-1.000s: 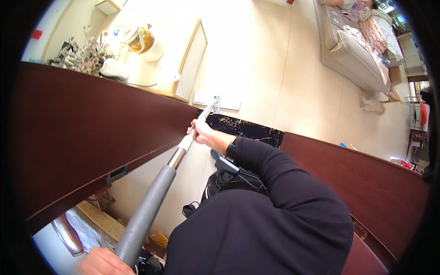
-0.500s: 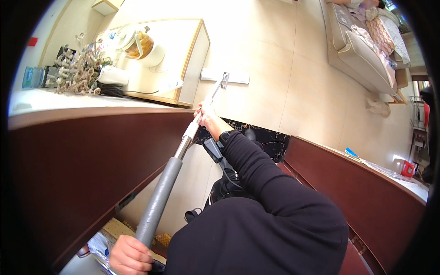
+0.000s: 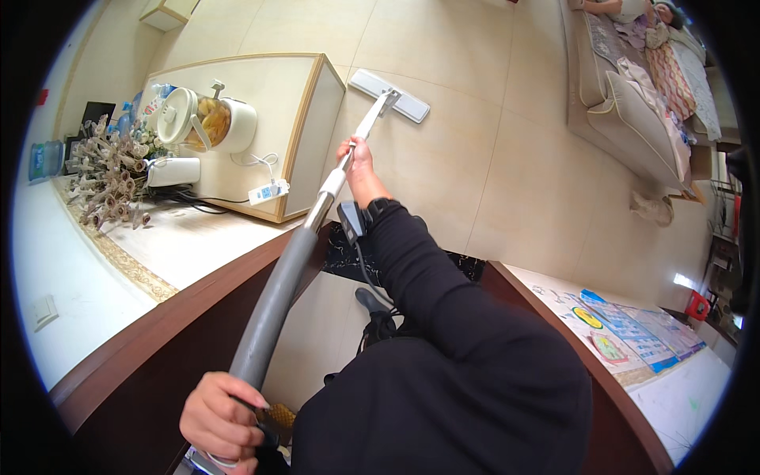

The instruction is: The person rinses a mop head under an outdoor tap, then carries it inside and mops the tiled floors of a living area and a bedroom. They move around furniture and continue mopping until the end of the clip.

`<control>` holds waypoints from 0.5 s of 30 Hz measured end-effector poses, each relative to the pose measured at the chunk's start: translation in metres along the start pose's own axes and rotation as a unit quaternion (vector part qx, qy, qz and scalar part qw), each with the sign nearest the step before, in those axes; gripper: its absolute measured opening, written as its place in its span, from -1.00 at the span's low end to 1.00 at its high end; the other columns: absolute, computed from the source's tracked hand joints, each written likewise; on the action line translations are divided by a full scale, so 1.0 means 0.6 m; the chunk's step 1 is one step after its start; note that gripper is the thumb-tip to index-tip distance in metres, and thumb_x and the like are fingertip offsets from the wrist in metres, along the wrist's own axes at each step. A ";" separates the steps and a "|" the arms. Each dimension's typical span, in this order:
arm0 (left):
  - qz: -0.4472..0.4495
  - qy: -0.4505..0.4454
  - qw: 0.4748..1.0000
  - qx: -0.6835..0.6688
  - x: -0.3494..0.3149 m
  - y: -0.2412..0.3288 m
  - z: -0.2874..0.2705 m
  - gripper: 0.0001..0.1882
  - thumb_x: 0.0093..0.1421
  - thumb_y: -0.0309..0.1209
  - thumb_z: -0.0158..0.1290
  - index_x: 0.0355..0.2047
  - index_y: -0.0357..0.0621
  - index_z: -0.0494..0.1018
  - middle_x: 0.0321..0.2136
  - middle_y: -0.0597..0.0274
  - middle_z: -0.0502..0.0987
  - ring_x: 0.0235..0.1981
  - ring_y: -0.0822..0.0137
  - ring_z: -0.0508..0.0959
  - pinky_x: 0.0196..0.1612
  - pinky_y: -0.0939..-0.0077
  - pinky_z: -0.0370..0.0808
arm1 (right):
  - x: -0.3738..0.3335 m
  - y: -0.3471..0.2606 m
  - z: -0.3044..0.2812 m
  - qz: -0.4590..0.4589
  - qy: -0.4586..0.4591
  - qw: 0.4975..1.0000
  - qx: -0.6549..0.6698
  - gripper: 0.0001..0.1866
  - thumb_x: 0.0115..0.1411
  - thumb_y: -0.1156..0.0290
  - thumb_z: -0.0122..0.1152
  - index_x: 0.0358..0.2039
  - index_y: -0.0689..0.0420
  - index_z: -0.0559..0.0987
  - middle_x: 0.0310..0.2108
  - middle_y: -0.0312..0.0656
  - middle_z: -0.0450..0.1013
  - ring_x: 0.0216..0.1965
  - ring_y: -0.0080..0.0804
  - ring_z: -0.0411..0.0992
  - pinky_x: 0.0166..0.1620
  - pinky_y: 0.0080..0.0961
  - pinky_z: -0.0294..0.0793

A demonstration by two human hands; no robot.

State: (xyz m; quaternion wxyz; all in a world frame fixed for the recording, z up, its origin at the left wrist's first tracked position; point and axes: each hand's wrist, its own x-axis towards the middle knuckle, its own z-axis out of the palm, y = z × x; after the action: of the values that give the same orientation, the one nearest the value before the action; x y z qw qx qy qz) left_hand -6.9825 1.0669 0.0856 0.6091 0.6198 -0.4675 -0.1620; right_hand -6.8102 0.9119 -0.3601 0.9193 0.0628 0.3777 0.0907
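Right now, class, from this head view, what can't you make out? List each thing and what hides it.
All in the head view:
Underside of the mop head: faces the floor.
Lower end of the gray grip: covered by the left hand.
Palm of the right hand: wrapped against the pole.
Fine print on the sheets: too small.
Far end of the sofa: cut off by the dark rim.

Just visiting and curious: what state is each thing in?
Left hand: closed around long grey padded handle
Right hand: closed around silver metal pole
White rectangular mop head: on beige tiled floor
Clear round jar: white lid on, amber contents
Beige fabric sofa: draped with cloths
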 end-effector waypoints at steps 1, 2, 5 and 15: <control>-0.008 -0.039 0.999 0.009 0.024 0.000 -0.013 -0.80 -0.19 -0.39 0.03 -0.89 0.01 0.34 -0.81 0.43 0.38 -0.70 0.54 0.32 -0.31 0.63 0.31 | 0.000 -0.011 0.018 -0.010 0.004 0.999 0.036 -0.82 0.07 0.33 -0.06 -0.59 0.07 0.21 -0.73 -0.34 0.15 -0.76 -0.60 0.14 -0.73 -0.68 0.24; -0.005 -0.005 1.000 0.008 0.046 0.007 -0.016 -0.78 -0.20 -0.36 0.04 -0.89 0.03 0.31 -0.83 0.46 0.35 -0.71 0.55 0.30 -0.28 0.60 0.29 | -0.003 -0.019 0.035 -0.022 -0.024 0.998 0.054 -0.83 0.03 0.36 -0.05 -0.60 0.09 0.21 -0.74 -0.36 0.14 -0.77 -0.62 0.15 -0.71 -0.70 0.27; 0.003 0.326 0.943 0.064 0.100 0.056 0.003 -0.74 -0.23 -0.25 0.10 -0.83 0.08 0.23 -0.78 0.54 0.31 -0.71 0.57 0.26 -0.19 0.49 0.18 | -0.025 -0.007 0.080 0.023 -0.050 0.990 0.127 -0.85 0.01 0.36 -0.05 -0.59 0.09 0.23 -0.74 -0.37 0.15 -0.76 -0.61 0.16 -0.70 -0.71 0.28; 0.103 0.241 0.940 0.220 0.239 0.013 0.062 -0.65 0.20 -0.18 -0.24 -0.66 -0.05 0.13 -0.79 0.37 0.16 -0.77 0.42 0.24 -0.59 0.53 0.22 | 0.002 -0.023 0.159 0.093 0.058 0.994 -0.023 -0.82 0.02 0.38 0.06 -0.54 0.13 0.26 -0.73 -0.30 0.21 -0.74 -0.55 0.25 -0.70 -0.68 0.34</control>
State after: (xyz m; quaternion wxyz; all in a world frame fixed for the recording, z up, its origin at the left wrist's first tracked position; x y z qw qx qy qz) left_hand -6.9409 0.9344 0.1380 0.5651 0.7076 -0.3917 0.1626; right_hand -6.7405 0.8939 -0.2960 0.8848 0.0708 0.4204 0.1881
